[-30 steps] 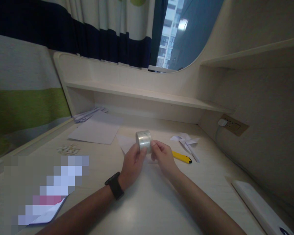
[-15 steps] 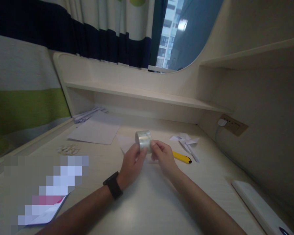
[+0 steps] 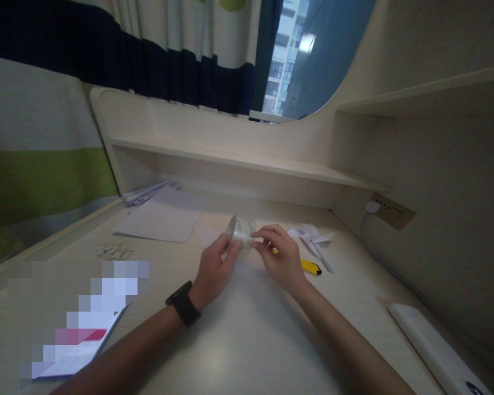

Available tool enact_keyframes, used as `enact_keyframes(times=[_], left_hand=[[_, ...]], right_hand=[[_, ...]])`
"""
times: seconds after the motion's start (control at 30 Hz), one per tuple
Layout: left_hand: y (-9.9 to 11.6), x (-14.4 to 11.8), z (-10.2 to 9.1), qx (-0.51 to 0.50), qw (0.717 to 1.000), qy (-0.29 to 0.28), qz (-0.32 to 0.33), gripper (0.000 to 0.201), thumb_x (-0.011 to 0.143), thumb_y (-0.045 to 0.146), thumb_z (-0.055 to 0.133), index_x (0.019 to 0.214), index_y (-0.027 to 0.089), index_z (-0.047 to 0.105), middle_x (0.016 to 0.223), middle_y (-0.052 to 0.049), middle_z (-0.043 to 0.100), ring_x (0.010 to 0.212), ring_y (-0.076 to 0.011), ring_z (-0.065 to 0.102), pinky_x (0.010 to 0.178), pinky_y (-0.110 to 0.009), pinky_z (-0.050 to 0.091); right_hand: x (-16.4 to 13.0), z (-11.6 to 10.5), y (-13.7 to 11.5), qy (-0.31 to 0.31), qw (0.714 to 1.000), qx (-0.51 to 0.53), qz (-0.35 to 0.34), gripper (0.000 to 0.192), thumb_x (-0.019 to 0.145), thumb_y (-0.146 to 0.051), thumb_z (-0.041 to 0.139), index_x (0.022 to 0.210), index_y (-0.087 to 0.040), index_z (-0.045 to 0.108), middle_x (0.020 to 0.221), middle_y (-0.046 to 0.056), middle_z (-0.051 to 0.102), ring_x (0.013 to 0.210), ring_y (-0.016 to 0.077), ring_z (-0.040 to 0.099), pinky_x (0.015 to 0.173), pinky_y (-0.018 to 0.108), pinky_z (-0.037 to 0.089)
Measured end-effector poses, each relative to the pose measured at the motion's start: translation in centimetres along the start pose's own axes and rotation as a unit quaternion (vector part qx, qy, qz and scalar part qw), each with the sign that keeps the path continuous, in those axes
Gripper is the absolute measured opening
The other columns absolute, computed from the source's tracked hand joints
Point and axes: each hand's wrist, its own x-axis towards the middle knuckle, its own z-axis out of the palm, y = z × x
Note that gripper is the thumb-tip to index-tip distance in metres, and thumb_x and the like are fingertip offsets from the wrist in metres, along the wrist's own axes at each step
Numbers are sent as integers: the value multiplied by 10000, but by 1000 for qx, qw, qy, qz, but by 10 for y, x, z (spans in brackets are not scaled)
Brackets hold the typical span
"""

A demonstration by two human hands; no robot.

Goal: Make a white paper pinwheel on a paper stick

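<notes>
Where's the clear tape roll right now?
Head view, centre: the clear tape roll is held above the desk between the left hand and right hand, left of the yellow knife.

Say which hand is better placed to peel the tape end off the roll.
Right hand, probably: its fingers pinch at the rim of the clear tape roll, while the left hand grips the roll from behind.

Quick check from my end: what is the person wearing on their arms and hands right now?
Both forearms are bare, with no sleeves in view. The left wrist carries a black watch with a dark band. The left hand and right hand have no gloves; no rings can be made out.
</notes>
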Motion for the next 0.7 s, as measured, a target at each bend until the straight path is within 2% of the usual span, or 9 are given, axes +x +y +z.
enact_keyframes(times=[0.13,0.23,0.43,0.57,0.7], left_hand=[[1,-3,1,5,1000,-8,15,255,948,349,419,752,200,485,682,32,501,638,-132,479,590,-245,342],[0,-4,0,13,1000,-21,16,239,952,346,410,780,203,492,703,23,508,649,-143,485,603,-255,345],[-3,-5,-1,20,999,-24,12,259,950,370,401,762,209,477,697,15,510,652,-159,490,609,-265,348],[-3,-5,0,29,999,-26,21,254,949,362,406,780,205,512,710,6,533,662,-163,502,616,-273,354],[-4,-6,1,34,998,-38,34,248,951,361,398,818,208,541,738,-5,558,686,-171,519,633,-280,374]], right_hand=[[-1,2,2,10,1000,-13,0,28,830,-227,639,846,-215,658,840,32,615,688,139,550,628,264,449],[-1,2,5,3,999,-33,-6,43,843,-216,618,821,-211,655,817,32,600,682,141,543,620,263,438],[-2,0,9,-55,991,-109,-52,105,896,-208,523,836,-197,608,840,58,579,795,173,557,714,278,437],[0,-4,8,-97,983,-150,-45,101,912,-206,484,845,-194,558,860,60,567,783,174,543,698,270,424],[2,-7,9,-110,984,-138,-30,87,890,-160,476,833,-198,530,854,53,553,764,172,529,680,266,407]])
